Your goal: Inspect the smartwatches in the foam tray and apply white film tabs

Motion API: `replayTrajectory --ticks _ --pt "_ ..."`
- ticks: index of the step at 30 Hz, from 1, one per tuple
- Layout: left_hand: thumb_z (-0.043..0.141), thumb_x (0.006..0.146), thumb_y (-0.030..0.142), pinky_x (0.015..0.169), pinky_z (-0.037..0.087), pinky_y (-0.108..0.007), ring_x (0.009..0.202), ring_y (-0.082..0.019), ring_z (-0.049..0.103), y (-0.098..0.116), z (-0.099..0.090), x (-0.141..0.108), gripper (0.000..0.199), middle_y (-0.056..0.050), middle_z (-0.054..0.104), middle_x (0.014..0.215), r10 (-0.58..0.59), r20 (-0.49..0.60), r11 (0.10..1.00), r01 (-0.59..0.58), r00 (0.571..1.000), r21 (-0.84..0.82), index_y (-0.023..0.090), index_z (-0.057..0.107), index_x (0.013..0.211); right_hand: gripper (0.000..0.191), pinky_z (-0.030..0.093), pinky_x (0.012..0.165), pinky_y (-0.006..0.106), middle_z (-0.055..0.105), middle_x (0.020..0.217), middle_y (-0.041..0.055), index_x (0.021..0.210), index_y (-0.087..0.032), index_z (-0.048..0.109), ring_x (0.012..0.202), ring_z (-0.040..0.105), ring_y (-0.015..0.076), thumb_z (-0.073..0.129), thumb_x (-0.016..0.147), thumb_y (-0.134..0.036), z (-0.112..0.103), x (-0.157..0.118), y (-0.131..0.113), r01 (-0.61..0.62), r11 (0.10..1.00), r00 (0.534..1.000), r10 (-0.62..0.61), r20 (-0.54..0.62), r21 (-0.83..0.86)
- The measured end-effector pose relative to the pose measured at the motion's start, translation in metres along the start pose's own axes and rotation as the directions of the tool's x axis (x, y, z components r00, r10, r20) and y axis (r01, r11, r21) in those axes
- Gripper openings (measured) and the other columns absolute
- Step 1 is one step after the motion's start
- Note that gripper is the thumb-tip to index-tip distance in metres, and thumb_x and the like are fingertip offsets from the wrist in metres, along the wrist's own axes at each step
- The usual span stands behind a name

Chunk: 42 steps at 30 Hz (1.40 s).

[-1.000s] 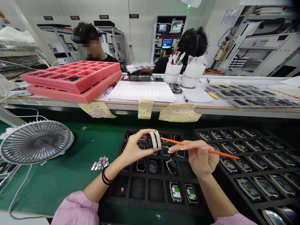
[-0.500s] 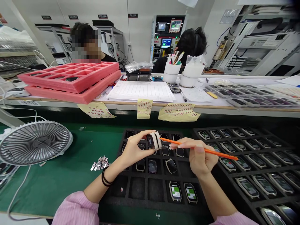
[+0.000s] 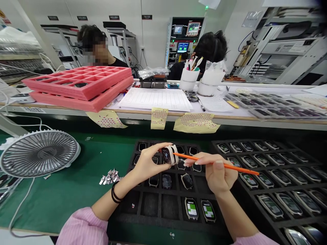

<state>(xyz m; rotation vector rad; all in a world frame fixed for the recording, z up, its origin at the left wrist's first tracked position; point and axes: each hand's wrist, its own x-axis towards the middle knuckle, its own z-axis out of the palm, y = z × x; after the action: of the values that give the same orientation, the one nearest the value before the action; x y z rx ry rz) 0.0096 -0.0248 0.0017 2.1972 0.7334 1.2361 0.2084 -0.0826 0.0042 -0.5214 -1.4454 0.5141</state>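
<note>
My left hand (image 3: pixel 146 164) grips a smartwatch case (image 3: pixel 168 156) by its top and bottom edges, its lit screen turned to the left. In my right hand (image 3: pixel 220 171) is a thin orange stick (image 3: pixel 238 168), pinched between thumb and fingers. The stick's tip meets the side of the watch case. Below both hands lies a black foam tray (image 3: pixel 171 206) with watch cases in several compartments. Two of these, such as the watch with the green and white screen (image 3: pixel 191 208), are lit near the front.
At right a second black tray (image 3: pixel 255 190) holds many watches. A fan (image 3: pixel 46 154) stands at left, near a pile of small silvery pieces (image 3: pixel 111 177). Pink foam trays (image 3: pixel 84 97), a paper form (image 3: pixel 154 99) and white cups (image 3: pixel 188 79) occupy the shelf. Two people sit beyond it.
The watch has turned slightly in my left hand, showing more of its screen. The orange stick's tip has shifted a little across the case's side. The whole view has moved slightly.
</note>
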Motion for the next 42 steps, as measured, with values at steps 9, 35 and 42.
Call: replayTrajectory --ticks 9,35,42 --pt "0.07 0.069 0.012 0.09 0.056 -0.032 0.103 -0.023 0.069 0.001 0.001 0.0 0.049 -0.006 0.072 0.114 -0.017 0.013 1.0 0.017 1.0 0.003 0.019 0.062 0.117 0.031 0.059 0.056 0.039 0.077 0.08 0.0058 0.091 -0.023 0.072 0.075 0.074 0.025 0.042 0.099 -0.028 0.002 -0.003 -0.002 -0.05 0.997 0.998 0.048 -0.035 -0.05" --pt "0.076 0.078 0.037 0.091 0.051 -0.04 0.106 -0.025 0.062 -0.002 0.007 0.0 0.051 -0.009 0.065 0.114 0.141 -0.041 0.974 -0.131 0.989 0.185 0.024 0.058 0.124 0.04 0.056 0.06 0.025 0.069 0.099 0.0022 0.076 -0.024 0.034 0.072 0.067 0.0128 0.074 0.079 -0.029 0.019 0.013 0.018 -0.677 0.715 0.736 0.663 0.135 0.177" --pt "0.073 0.081 0.034 0.088 0.053 -0.04 0.115 -0.026 0.056 -0.006 0.009 -0.001 0.042 -0.013 0.059 0.124 0.232 -0.09 0.943 -0.201 0.968 0.266 0.024 0.061 0.12 0.039 0.05 0.057 0.021 0.068 0.102 0.0013 0.076 -0.023 0.035 0.062 0.06 0.0076 0.074 0.079 -0.028 0.021 0.011 0.013 -0.665 0.722 0.744 0.661 0.093 0.189"
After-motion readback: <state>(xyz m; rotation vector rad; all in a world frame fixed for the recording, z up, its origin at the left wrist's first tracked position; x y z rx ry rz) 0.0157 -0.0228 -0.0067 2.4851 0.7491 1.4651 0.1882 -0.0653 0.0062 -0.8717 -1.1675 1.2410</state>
